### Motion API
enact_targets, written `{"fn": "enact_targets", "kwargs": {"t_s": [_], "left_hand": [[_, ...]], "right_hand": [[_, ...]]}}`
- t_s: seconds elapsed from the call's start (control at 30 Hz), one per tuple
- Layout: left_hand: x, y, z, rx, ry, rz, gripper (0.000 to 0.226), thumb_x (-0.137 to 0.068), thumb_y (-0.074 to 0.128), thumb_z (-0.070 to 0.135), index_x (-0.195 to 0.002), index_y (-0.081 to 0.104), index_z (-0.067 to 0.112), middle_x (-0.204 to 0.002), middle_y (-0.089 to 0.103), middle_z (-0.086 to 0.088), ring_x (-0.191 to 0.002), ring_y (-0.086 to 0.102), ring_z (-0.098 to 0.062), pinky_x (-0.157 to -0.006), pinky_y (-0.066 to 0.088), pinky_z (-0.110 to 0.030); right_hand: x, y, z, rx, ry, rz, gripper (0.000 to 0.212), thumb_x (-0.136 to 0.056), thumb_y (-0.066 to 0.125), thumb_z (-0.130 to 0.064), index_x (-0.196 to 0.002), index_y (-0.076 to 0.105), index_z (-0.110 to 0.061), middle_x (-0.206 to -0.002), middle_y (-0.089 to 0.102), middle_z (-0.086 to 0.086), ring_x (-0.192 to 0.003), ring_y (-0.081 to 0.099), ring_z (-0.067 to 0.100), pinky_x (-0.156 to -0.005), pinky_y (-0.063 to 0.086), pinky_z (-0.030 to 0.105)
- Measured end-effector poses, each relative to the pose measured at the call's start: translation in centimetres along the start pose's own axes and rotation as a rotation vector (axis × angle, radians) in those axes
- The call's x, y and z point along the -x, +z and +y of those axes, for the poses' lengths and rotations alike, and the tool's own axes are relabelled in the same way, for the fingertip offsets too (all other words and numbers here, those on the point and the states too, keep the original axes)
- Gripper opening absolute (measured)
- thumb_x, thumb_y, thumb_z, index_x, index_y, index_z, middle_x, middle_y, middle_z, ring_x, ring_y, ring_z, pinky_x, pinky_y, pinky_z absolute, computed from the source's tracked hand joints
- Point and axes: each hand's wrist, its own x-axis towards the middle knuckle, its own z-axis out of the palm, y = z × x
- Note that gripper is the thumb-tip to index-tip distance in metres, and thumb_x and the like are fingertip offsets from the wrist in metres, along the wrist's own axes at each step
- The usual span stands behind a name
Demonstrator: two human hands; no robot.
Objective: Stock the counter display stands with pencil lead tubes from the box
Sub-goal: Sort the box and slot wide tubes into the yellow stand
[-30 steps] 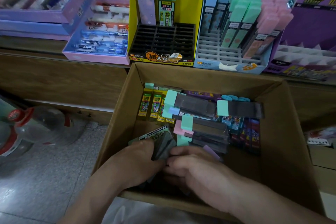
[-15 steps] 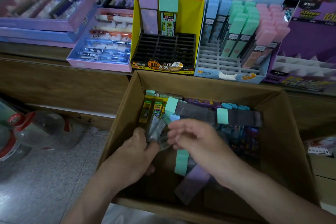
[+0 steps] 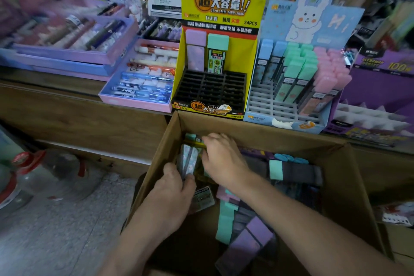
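Here, left hand (image 3: 172, 188) grips lead tubes (image 3: 188, 159) inside box (image 3: 280, 135), beside right hand (image 3: 224, 159).

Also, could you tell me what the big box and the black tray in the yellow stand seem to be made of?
The box looks like matte brown cardboard, going by its raw folded rim. The black tray is probably moulded plastic: an even grid of slots with a faint sheen.
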Motion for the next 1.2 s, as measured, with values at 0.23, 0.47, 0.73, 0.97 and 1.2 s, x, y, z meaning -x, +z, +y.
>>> {"fn": "enact_targets", "kwargs": {"t_s": [0.23,0.47,0.73,0.97,1.2], "left_hand": [[0.5,0.3,0.4,-0.112,0.089,0.038,0.031,-0.1,0.037,0.038,-0.104,0.039,0.007,-0.083,0.058,-0.007,-0.08,0.061,-0.032,-0.071,0.049,-0.039],[0.4,0.4,-0.1,-0.063,0.04,0.056,0.024,-0.102,0.042,0.036,-0.095,0.038,0.013,-0.078,0.054,0.003,-0.068,0.054,-0.015,-0.06,0.037,-0.028],[0.9,-0.6,0.6,0.085,-0.032,0.006,0.016,-0.098,0.051,0.042,-0.092,0.044,0.029,-0.078,0.066,0.001,-0.065,0.065,-0.001,-0.058,0.045,-0.022],[0.6,-1.3,0.7,0.287,0.061,-0.103,0.011,-0.079,0.053,0.057,-0.085,0.049,0.048,-0.079,0.074,0.004,-0.07,0.074,-0.016,-0.074,0.06,-0.05],[1.0,-2.0,2.7,0.373,0.187,-0.117,0.016,-0.079,0.053,0.059,-0.092,0.056,0.049,-0.078,0.072,-0.002,-0.075,0.071,-0.023,-0.074,0.056,-0.052]], "right_hand": [[-0.4,1.1,-0.8,0.143,0.039,-0.013,0.041,-0.09,0.063,-0.013,-0.131,0.061,-0.014,-0.124,0.052,0.008,-0.12,0.045,0.031,-0.109,0.036,0.044],[-0.5,1.5,-1.2,0.369,0.012,0.019,0.035,-0.088,0.064,-0.007,-0.123,0.066,-0.011,-0.12,0.061,0.012,-0.115,0.054,0.034,-0.1,0.039,0.046],[-0.6,1.3,-0.7,0.267,-0.056,0.05,0.031,-0.084,0.069,-0.007,-0.113,0.066,-0.016,-0.112,0.073,0.007,-0.107,0.066,0.029,-0.096,0.046,0.041],[0.0,-0.4,1.0,-0.45,0.101,0.232,0.019,-0.096,0.066,-0.022,-0.114,0.074,-0.021,-0.108,0.076,-0.008,-0.099,0.069,0.009,-0.086,0.057,0.029],[2.4,-3.9,2.7,-0.793,0.092,0.316,0.007,-0.095,0.071,-0.019,-0.099,0.075,-0.023,-0.094,0.076,-0.011,-0.092,0.071,0.005,-0.084,0.059,0.029]]}}
